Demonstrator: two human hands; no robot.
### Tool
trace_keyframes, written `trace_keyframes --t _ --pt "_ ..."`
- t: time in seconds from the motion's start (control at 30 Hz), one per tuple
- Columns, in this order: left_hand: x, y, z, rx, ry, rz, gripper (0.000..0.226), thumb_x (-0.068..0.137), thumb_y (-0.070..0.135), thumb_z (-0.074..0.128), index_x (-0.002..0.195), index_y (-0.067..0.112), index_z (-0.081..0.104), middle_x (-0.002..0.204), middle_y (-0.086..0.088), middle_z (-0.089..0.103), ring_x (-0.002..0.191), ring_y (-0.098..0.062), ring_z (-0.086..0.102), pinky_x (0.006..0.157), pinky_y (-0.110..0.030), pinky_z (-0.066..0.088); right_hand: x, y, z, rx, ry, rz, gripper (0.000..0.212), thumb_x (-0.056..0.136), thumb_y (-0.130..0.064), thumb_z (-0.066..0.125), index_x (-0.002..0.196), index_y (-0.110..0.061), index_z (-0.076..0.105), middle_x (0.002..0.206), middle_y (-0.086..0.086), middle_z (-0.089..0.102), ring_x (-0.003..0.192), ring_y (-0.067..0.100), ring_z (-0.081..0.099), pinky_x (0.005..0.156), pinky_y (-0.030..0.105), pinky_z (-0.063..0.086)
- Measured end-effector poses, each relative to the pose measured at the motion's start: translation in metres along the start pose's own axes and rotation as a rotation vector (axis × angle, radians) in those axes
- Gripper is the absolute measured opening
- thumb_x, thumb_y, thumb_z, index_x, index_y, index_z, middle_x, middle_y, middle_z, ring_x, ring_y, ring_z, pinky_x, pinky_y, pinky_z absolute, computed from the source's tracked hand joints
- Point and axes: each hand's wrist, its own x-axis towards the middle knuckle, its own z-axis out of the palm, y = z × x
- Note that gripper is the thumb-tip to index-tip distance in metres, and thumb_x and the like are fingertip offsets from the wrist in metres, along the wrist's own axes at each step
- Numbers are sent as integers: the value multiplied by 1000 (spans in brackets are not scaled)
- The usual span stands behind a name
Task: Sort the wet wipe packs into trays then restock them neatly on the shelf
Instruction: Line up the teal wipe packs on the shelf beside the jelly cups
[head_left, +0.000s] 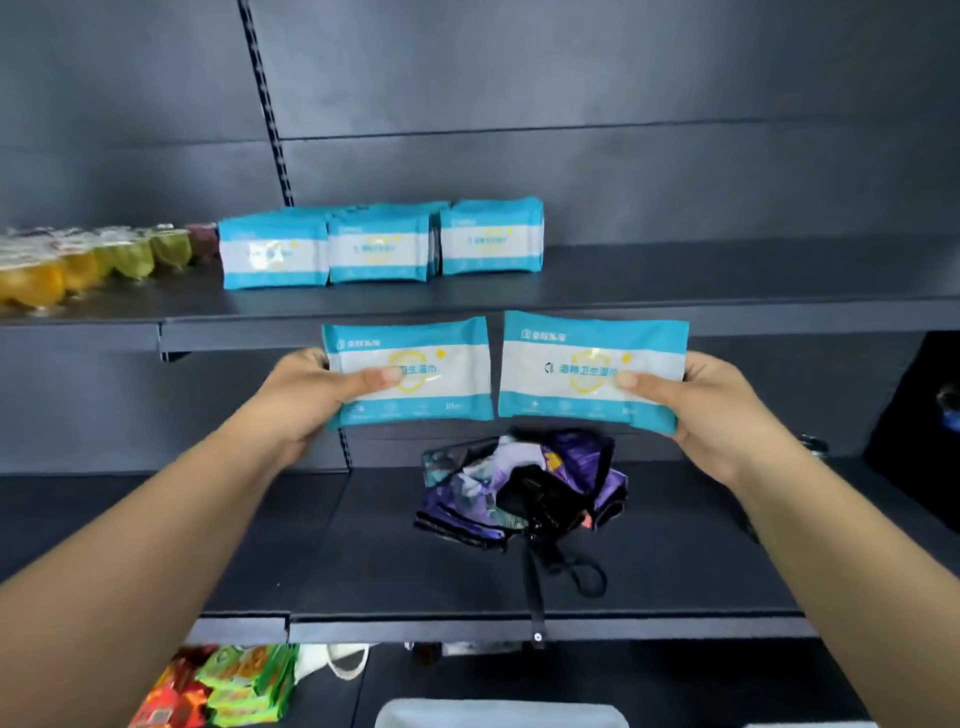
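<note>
The left hand (306, 395) pinches one wet wipe pack (410, 371) by its left end, thumb across the printed face and fingers curled behind. The right hand (711, 410) holds a second pack (592, 369) the same way by its right end. Both packs face the camera, long axes level and side to side, inner edges just apart, held just below the front lip of the upper shelf (675, 291).

The row of packs (382, 244) already standing on that shelf is the landmark. The held packs sit in front of and below it; the left one lies under the row's right half, and the right one lies past the row's right end, beneath bare shelf. Judging by this, the right hand is nearer the open space and need only lift and push back to extend the row.

Left of the row stand jelly cups (78, 260). Below the held packs, a folded umbrella (519, 483) lies on the lower shelf (363, 571).
</note>
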Motion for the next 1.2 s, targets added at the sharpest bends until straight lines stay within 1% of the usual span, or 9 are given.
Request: trace_keyframes --t 0.07,0.17,0.3,0.43,0.6,0.7,0.83,1.1,1.2 --pt "12 26 -3 -37 11 63 55 46 20 80 96 4 66 89 -3 73 81 -14 69 77 -24 55 10 -25 1 -15 17 -62 16 81 6 60 89 -7 65 74 -3 73 65 10 70 63 21 58" --pt "29 52 2 -60 58 138 43 46 20 80 87 10 68 89 -2 73 88 -19 68 86 -30 50 29 -52 1 -64 51 -139 16 81 4 62 84 -12 65 82 -1 71 63 8 69 63 23 56" --pt "63 66 13 -1 336 222 22 69 17 80 75 17 59 78 5 63 73 -11 61 69 -16 50 63 -75 9 -108 99 -196 16 81 4 64 83 -12 64 88 4 68 60 5 67 62 20 56" --pt "95 62 25 194 541 225 31 75 31 76 68 16 49 72 1 57 80 -22 56 70 -27 43 113 -73 25 -154 132 -148 16 82 2 65 95 -7 64 102 10 68 83 19 68 80 32 56" --pt "117 47 36 312 684 262 34 83 33 67 90 2 53 81 -11 55 91 -33 56 67 -29 35 182 -65 49 -177 85 -87 23 82 2 66 103 -6 60 109 7 66 99 25 65 91 40 51" --pt "129 38 38 350 792 323 44 86 33 63 113 0 53 103 -19 63 100 -36 56 78 -35 41 223 -57 63 -201 7 -79 28 81 5 65 106 -4 59 114 11 64 102 27 64 93 41 50" --pt "135 34 39 424 855 325 48 86 35 63 117 2 50 110 -23 61 103 -40 54 81 -39 42 264 -38 73 -306 0 -80 34 78 8 66 110 -2 60 119 14 63 106 29 62 95 41 48" --pt "136 31 39 452 831 369 57 85 40 62 125 2 46 112 -20 61 104 -37 54 80 -37 41 283 -35 74 -718 143 -179 39 79 -20 72 116 -13 62 117 2 63 106 21 60 85 27 46" --pt "136 31 39 452 799 356 65 84 45 60 130 2 42 114 -21 60 107 -38 53 82 -38 41 277 -34 71 -817 204 -152 48 79 -32 71 120 -13 54 124 4 58 113 23 54 86 29 42"
